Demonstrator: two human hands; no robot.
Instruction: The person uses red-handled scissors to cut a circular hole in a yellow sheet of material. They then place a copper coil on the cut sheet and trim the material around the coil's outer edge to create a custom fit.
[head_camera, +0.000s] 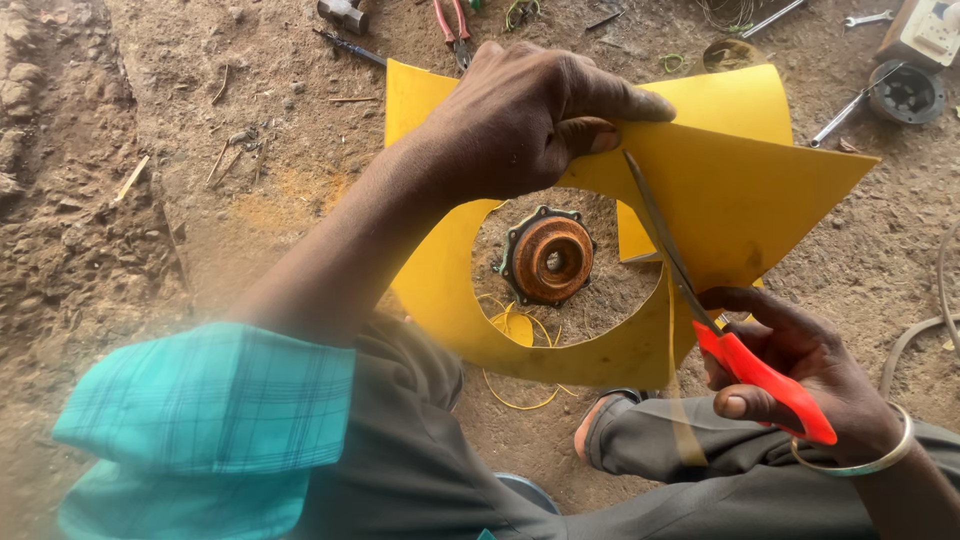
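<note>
Two hands worked a yellow sheet (720, 200) held above bare dirt ground (200, 150). The left hand (520, 120) pinched the sheet's upper edge, thumb on top and fingers curled behind it, keeping the sheet lifted and fairly taut. The right hand (790, 375), with a metal bangle (865, 455) at the wrist, gripped the red handles of a pair of scissors (700, 310); its thumb and fingers were closed round the handles, and the blades ran up into the sheet toward the left thumb. A large round hole was already cut in the sheet, and through it showed a rusty round metal part (548, 258) lying on the ground, with thin yellow curled offcuts (515, 330) just beside it. Pliers (453, 25), spanners (850, 105) and other tools lay scattered at the far edge of the view, well apart from the sheet. To cut well at this point, it seemed wise to keep the left grip close to the cut line so the sheet would not flop, but with the thumb clear of the blade tips, which stood quite near it. Short bites with the inner part of the blades, turning the sheet and not the scissors, would likely have kept the edge smooth. Whether the blades were shut or parted could not be told.
</note>
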